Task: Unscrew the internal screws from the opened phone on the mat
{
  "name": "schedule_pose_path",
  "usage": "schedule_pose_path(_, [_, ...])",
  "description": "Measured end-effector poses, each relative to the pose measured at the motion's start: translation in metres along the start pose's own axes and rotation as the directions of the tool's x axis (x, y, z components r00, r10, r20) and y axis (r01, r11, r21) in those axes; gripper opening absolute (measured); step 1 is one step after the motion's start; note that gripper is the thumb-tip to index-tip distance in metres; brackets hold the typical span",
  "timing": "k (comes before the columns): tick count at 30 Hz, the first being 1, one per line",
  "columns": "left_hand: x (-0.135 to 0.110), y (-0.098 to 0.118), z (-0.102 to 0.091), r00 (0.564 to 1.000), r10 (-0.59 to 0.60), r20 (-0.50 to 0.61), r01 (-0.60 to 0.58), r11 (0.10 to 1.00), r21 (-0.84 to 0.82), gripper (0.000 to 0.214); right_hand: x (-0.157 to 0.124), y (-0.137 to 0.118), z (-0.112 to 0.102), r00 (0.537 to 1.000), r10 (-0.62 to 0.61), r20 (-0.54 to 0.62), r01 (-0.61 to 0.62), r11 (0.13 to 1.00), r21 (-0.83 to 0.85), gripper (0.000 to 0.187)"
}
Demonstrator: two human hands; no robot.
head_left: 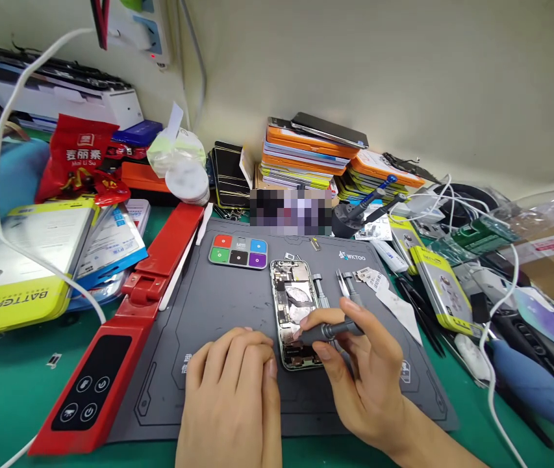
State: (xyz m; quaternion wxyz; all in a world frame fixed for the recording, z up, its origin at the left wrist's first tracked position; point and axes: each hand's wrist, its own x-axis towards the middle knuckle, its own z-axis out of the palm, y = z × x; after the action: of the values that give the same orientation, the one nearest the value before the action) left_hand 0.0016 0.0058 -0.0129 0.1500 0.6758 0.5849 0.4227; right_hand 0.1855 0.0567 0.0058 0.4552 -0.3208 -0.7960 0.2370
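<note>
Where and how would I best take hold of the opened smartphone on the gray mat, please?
Probably by the long frame edges of the opened smartphone, reaching from the left: it lies flat with its inside exposed, and the right hand, holding a gray cylindrical tool, covers part of its lower right side.

Wall [403, 71]: plain, pale beige-grey, spans rear | socket panel [162, 39]: white with blue faces, upper left, small red indicator [153, 56] lit | grey cable [202, 71]: runs down wall beside it | bench top [4, 390]: green, matte | light: diffuse, wall dimming toward upper right corner
</note>
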Motion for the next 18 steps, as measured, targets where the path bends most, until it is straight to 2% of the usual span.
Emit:
schedule_pose_path(8, [0.0014,0.0007,-0.0024,1.000,0.009,0.008,-0.009,1.000,0.009,0.023,-0.0015,0.0000,0.0000,0.999,0.004,0.044,-0.006,0.999,0.050,0.083])
schedule_pose_path(18, [0.0025,0.0012,-0.0050,1.000,0.020,0.016,-0.021,0.999,0.037,0.024,-0.0035,0.0031,-0.0007,0.997,0.003,0.078,-0.005,0.999,0.032,0.084])
